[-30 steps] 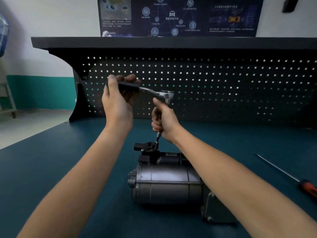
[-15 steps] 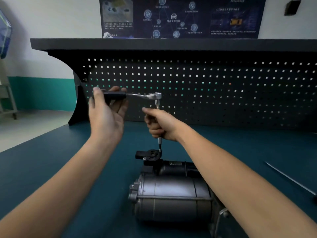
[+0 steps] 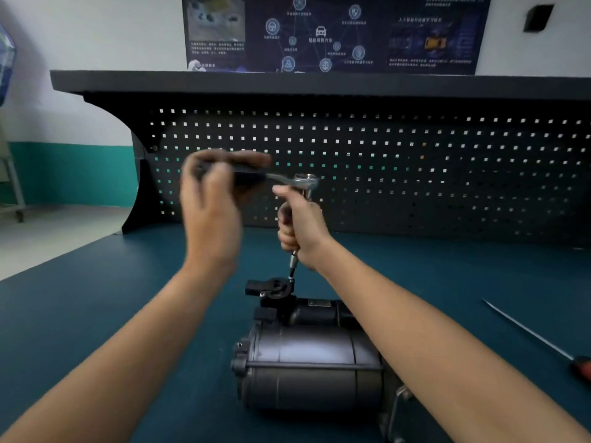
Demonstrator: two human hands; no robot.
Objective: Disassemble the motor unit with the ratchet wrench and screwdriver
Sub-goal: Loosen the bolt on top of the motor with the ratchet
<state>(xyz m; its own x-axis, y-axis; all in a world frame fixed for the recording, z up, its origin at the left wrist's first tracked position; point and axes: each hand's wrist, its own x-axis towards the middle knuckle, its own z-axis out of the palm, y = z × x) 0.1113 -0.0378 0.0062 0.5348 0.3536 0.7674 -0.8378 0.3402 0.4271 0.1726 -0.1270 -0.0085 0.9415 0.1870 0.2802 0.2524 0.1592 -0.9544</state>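
white wall with a green band (image 3: 73,174) and pale floor (image 3: 48,238) are seen far left. teal bench (image 3: 96,314) is backed by a black pegboard (image 3: 431,174) under a dark shelf (image 3: 319,86), with a dark blue poster (image 3: 332,36) hung above. left hand (image 3: 211,203), blurred, is wrapped round the black handle of the ratchet wrench (image 3: 305,180), which is held level above the bench. right hand (image 3: 300,231) is curled round the wrench's upright extension, whose tip is seated on a black fitting atop the motor unit (image 3: 307,369). motor unit is laid on its side at bench centre. screwdriver (image 3: 537,340) is laid on the bench far right, well apart.
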